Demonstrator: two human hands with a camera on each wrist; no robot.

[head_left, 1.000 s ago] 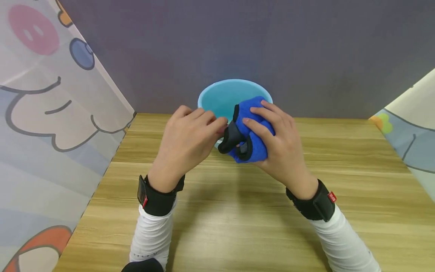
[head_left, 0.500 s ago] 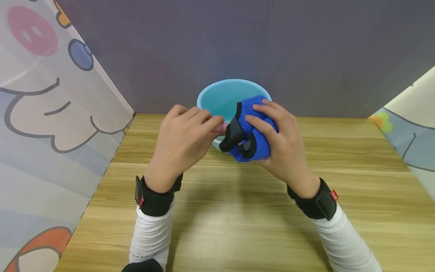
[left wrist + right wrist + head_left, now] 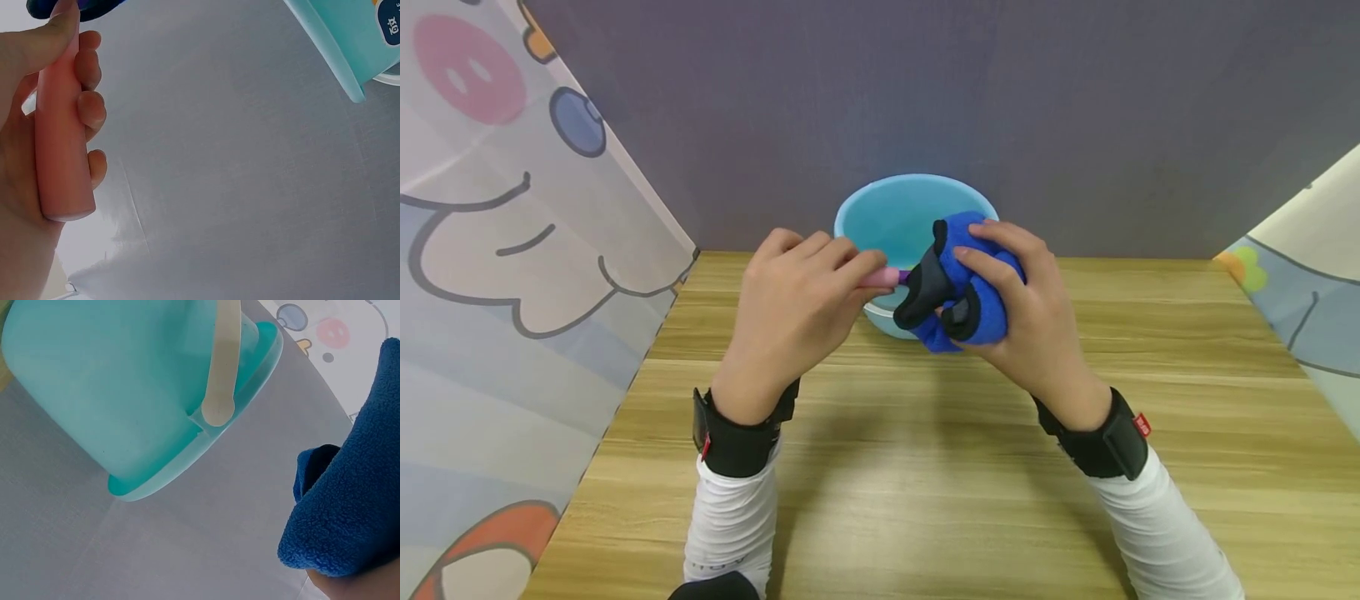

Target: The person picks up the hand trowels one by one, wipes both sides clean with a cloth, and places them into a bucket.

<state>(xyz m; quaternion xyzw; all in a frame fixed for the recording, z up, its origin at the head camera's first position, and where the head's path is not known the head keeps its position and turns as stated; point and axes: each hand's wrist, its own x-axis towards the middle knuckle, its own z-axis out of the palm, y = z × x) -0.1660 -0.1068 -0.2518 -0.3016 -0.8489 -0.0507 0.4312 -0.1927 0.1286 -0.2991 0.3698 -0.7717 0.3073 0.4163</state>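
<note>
My left hand [image 3: 797,304] grips a smooth pink handle [image 3: 65,137], its fingers wrapped round it and the thumb along it. A short purple part [image 3: 905,276] shows between the handle and the cloth; whatever lies beyond is hidden. My right hand [image 3: 1026,304] holds a bunched blue cloth [image 3: 987,307] with black edging, folded round the tool's far end. In the right wrist view the fuzzy blue cloth [image 3: 350,506] hides most of that hand. Both hands are held up in front of a light-blue bucket [image 3: 887,204].
The bucket stands on a wood-grain table [image 3: 887,500] against a grey back wall [image 3: 925,92]. In the right wrist view its pale handle [image 3: 222,369] hangs against its side. Cartoon-printed panels [image 3: 512,333] border the table on the left and right.
My left hand has shifted slightly left, and more of the pink handle and a purple part now show outside the cloth. My right hand and the cloth have moved a little right.
</note>
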